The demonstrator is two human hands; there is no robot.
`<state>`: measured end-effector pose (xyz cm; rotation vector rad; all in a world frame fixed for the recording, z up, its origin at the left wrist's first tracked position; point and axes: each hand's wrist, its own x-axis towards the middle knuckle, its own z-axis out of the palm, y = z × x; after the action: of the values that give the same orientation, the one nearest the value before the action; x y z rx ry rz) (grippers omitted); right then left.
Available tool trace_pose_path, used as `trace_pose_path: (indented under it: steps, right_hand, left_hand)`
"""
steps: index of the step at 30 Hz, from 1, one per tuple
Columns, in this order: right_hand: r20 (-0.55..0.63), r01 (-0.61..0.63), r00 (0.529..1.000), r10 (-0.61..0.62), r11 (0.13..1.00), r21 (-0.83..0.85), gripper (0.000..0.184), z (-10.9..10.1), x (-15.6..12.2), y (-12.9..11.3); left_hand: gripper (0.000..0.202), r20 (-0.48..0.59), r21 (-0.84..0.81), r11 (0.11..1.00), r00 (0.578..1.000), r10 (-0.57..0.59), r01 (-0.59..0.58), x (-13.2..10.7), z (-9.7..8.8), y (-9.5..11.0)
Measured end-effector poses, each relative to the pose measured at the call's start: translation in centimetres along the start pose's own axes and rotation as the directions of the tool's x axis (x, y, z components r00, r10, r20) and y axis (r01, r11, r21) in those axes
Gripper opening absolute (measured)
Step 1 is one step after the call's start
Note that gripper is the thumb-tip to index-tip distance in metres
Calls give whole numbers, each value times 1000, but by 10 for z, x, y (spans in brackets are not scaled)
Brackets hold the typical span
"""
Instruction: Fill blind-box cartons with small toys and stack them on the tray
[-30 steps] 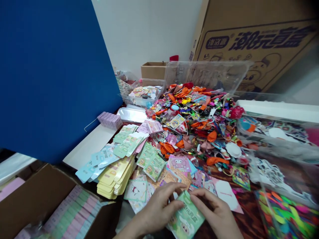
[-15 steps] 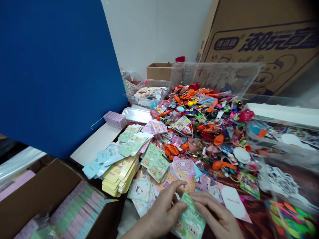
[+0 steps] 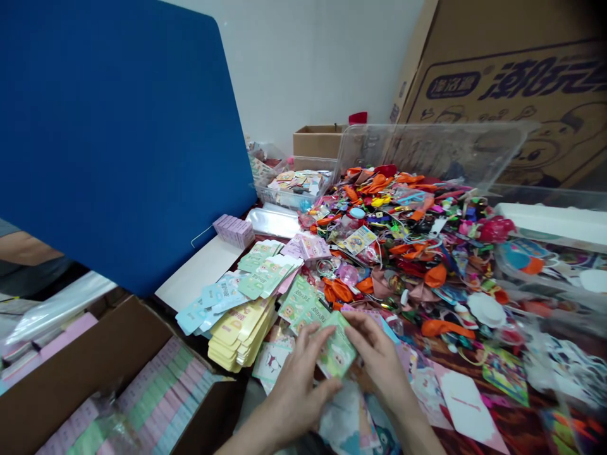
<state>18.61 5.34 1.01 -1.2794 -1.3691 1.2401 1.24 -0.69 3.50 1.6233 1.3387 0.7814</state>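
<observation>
A small green box [image 3: 337,354] printed with cartoon figures is held between my two hands. My left hand [image 3: 301,379] has its fingers over the near left side of it, thumb beneath. At its right edge, my right hand [image 3: 377,354] grips with bent fingers. Just beyond lie more green boxes [image 3: 298,298] of the same print. To the left are flat stacks of yellow cartons [image 3: 243,332], blue cartons [image 3: 211,302] and green cartons [image 3: 265,275]. Printed cards [image 3: 344,411] lie below my hands.
A large heap of small toys and balloons [image 3: 398,234] spreads from a clear plastic bin [image 3: 474,148]. At lower left stands a cardboard carton [image 3: 76,354] packed with rows of coloured boxes. A blue panel [image 3: 118,139] rises at left, with another person's arm [image 3: 28,248] beside it.
Both hands have moved up and away from me with the green box, which is now tilted and nearer the other green boxes. The camera view has turned slightly left.
</observation>
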Motion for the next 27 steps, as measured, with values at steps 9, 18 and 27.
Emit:
trace_pose_path:
  steps: [9,18,27]
  right_hand:
    - [88,266,957,-276,718,-643,45,17,-5,29]
    - [142,404,888,-436,596,-694,51,37,24,24]
    - [156,402,896,-417,607,-685,47,25,2,40]
  left_hand:
    - [78,-92,223,974,994,58,-37,-1,4,-38]
    - [69,-217,366,930,975,44,40,14,-9,-38]
    - [36,-421,505,846,904,67,172,35,-62,-1]
